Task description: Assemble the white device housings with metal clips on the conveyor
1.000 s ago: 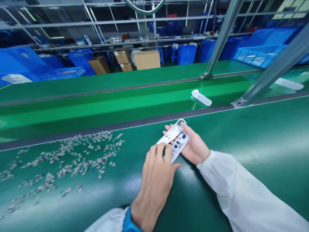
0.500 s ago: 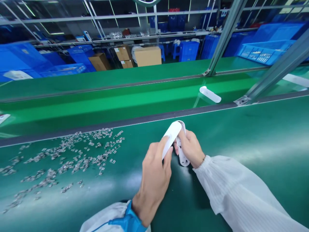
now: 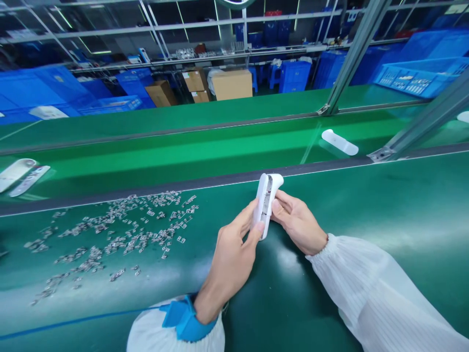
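My left hand [image 3: 232, 252] is closed on a long white plastic cover [image 3: 259, 198] with rounded ends, fingers behind it and thumb at its lower edge. Against it stands a white plastic housing half [image 3: 275, 182] with a flared top, gripped by my right hand [image 3: 298, 225] between thumb and fingers. The two pieces are held nearly upright, face to face, above the green table. A narrow opening between them shows small inner parts; whether their edges touch all along, I cannot tell. To the left lie many small metal clips [image 3: 135, 234], scattered over the table top.
Beyond the table's dark edge runs a green conveyor belt [image 3: 183, 156] carrying a white housing piece [image 3: 340, 142] on the right and more white pieces [image 3: 29, 180] at far left. A slanted metal post [image 3: 361, 56] rises at right. A blue cord [image 3: 91, 317] trails from my left wrist strap.
The cover and housing half were crossed at an angle; now they are upright and side by side, facing each other. White pieces on the belt have shifted right in view.
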Available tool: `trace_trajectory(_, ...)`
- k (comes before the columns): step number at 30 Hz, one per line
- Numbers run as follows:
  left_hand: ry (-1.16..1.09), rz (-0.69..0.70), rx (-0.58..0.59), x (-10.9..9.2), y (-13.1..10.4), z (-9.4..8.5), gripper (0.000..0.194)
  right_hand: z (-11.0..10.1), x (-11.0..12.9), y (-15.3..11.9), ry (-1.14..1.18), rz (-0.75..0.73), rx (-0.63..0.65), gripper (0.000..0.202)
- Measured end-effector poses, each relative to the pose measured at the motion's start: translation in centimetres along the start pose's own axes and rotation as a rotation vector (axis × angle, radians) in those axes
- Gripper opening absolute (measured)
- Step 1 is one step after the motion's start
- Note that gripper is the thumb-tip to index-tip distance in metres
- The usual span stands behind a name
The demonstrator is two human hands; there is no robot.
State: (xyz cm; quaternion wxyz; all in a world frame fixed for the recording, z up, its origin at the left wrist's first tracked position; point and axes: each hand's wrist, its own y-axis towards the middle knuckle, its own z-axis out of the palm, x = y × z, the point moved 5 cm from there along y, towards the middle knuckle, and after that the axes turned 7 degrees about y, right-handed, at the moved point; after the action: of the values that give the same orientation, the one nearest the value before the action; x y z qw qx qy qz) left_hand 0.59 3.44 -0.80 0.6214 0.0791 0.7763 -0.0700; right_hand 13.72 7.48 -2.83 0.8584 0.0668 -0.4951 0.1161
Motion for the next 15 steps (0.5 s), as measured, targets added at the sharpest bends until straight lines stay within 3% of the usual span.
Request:
trace_trajectory(5, 0.068, 0.0, -0.055, 0.7, -0.1, 0.2, 0.05, 0.1, -0.2, 0.0, -0.04, -0.037, -0.008, 0.038)
trace_trajectory(8, 0.02, -0.033, -0.081, 1.3, 0.1, 0.3, 0.051, 0.2, -0.1, -0.4, -0.222, -0.146, -0.137, 0.037)
trace_trajectory(11, -0.261, -0.138, -0.034, 1.4, 0.6, 0.3, 0.046, 0.2, 0.1, -1.0, -0.414, -0.17, -0.304, 0.041)
trace_trajectory(15, -0.636, -0.306, 0.046, 0.7, 1.0, 0.3, 0.036, 0.1, 0.7, -1.2, -0.408, -0.128, -0.316, 0.044)
